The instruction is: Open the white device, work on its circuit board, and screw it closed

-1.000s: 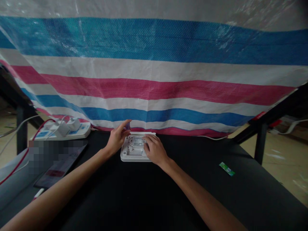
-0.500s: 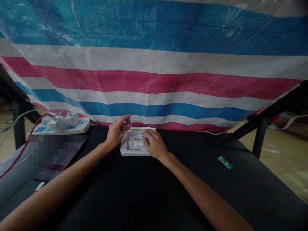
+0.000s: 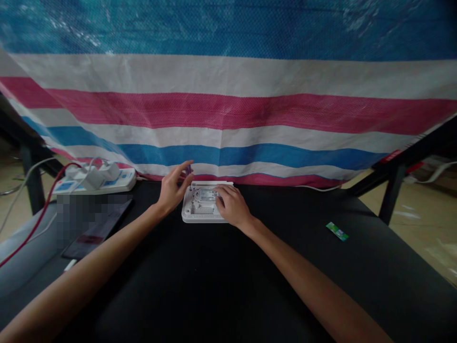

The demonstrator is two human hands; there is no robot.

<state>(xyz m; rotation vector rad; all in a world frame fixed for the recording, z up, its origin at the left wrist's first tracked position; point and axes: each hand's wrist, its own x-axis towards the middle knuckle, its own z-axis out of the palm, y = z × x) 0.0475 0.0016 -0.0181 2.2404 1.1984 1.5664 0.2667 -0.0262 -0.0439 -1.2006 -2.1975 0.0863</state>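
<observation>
Black table [image 3: 221, 286]: both hands (bare) on white device [image 3: 202, 207].

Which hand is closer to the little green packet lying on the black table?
The right hand. It rests on the white plastic device, left of the small green packet; the left hand is further left, beyond the device.
</observation>
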